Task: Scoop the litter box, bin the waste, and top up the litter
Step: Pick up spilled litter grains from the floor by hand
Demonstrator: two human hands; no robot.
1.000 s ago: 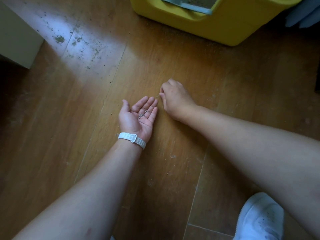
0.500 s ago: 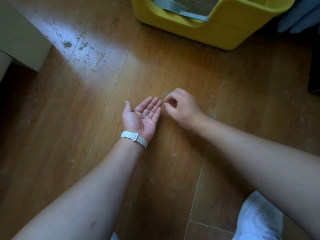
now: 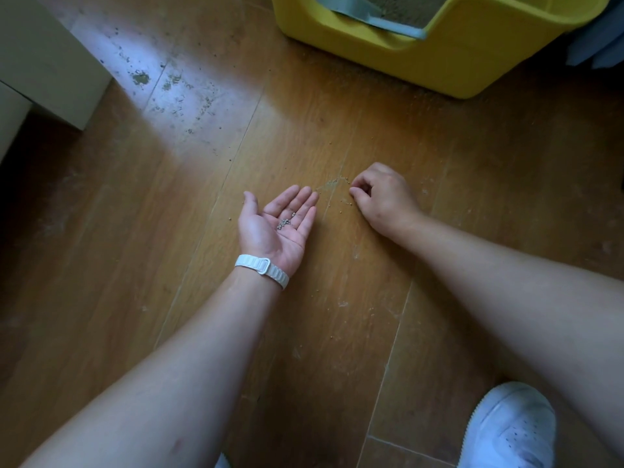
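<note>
Since half a second ago the right hand [image 3: 385, 197] has drawn away from the left palm and come down to the boards, well apart from the left fingers.

Wooden floor [image 3: 304, 332] fills the view, dusty and speckled with debris in the bright patch at upper left. The yellow litter box [image 3: 439, 52] stands at the top, its low entry facing the person, with litter and a grey-blue strip [image 3: 364, 11] visible inside. A pale cabinet [image 3: 44, 62] sits at the far left, and a white shoe [image 3: 510, 430] at lower right.

The left hand [image 3: 273, 224] lies palm up with straight fingers, a white wristband [image 3: 261, 270] on its wrist. A small cluster of grey litter granules [image 3: 286, 222] rests in the hollow of that palm. The right hand is knuckles up, fingers curled with the tips at the floor; whether they pinch anything cannot be told. Loose spilled granules [image 3: 337, 187] lie on the boards just beside those fingertips, between the two hands.
</note>
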